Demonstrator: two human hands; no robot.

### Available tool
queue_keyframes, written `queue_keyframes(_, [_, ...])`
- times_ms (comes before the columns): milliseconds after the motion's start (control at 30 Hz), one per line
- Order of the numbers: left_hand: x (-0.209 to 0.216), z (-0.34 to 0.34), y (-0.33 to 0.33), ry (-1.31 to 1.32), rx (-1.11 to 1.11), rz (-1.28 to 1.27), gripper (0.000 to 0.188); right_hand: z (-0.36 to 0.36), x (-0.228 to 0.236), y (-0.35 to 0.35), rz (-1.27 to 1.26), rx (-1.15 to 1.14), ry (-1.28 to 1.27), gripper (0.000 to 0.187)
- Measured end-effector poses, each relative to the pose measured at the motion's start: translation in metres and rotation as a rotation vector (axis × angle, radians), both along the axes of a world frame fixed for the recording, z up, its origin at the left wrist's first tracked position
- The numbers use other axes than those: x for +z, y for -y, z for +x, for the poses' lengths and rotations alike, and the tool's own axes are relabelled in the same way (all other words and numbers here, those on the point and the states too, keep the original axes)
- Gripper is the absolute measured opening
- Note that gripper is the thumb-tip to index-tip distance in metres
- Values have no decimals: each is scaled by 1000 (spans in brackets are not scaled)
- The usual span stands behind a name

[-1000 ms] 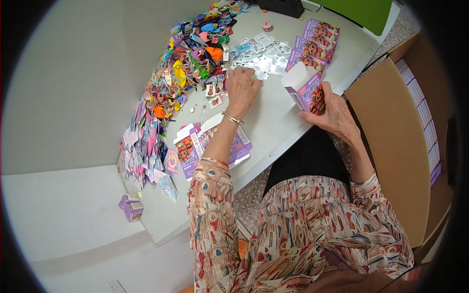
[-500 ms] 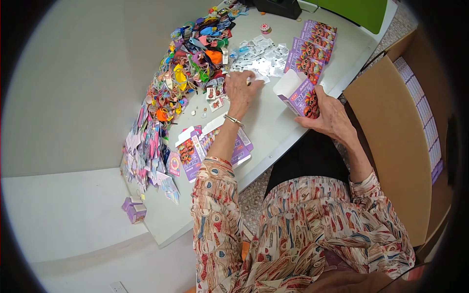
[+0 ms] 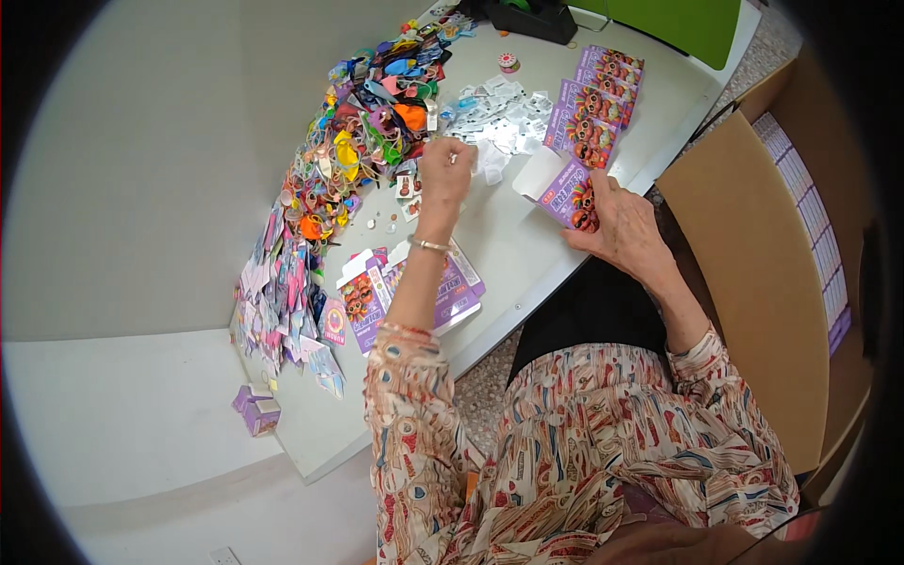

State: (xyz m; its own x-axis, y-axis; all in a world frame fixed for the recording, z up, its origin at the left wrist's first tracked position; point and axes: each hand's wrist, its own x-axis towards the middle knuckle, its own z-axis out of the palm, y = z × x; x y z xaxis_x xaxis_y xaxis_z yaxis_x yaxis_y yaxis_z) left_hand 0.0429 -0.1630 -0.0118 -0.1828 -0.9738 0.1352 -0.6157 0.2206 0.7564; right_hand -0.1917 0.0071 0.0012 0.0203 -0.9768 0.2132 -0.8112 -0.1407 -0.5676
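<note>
My right hand (image 3: pixel 626 226) grips a small purple printed carton (image 3: pixel 562 191) by its near side, over the table's front edge. Its white flaps stand open toward the left. My left hand (image 3: pixel 446 176) is raised over the table with the fingers curled together; whether anything is between them cannot be made out. Beyond it lies a heap of small white and silvery packets (image 3: pixel 508 118). To its left spreads a long pile of colourful rubbery and plastic trinkets (image 3: pixel 363 141). Small picture cards (image 3: pixel 407 186) lie partly beside the left hand.
Several purple cartons (image 3: pixel 593 118) overlap in a row at the far right. Flat, unfolded cartons (image 3: pixel 367 303) lie under my left forearm. Shiny pointed foil pieces (image 3: pixel 282 301) are heaped at the left. A large cardboard box (image 3: pixel 744 292) stands right of the table; a black tape dispenser (image 3: pixel 532 21) sits at the back.
My left hand has drawn back from the white packets, slightly left, and its fingers have curled in. The right hand has shifted slightly left with the carton.
</note>
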Motion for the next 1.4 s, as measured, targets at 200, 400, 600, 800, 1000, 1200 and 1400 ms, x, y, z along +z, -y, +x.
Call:
queue_keyframes(200, [25, -29, -68, 327, -314, -616, 10, 11, -3, 9, -83, 34, -33, 63])
queue_keyframes(400, [64, -13, -41, -323, -445, 538, 19, 13, -9, 14, -75, 59, 2, 56])
queue_keyframes(600, [44, 29, 54, -130, -30, 222, 22, 19, -6, 25, -62, 52, 137, 53])
queue_keyframes(800, [-1, 4, 81, 426, 260, -197, 34, 17, -17, 27, -138, 43, 129, 54])
queue_keyframes(1000, [-6, 17, 84, 302, 325, -300, 27, 20, -12, 27, -97, 70, 163, 57])
queue_keyframes(1200, [12, -4, 57, 308, 65, -323, 25, 16, -19, 27, -156, 51, 118, 57])
queue_keyframes(1400, [-7, -13, 50, 426, -171, -492, 23, 20, -19, 28, -126, 62, 111, 58])
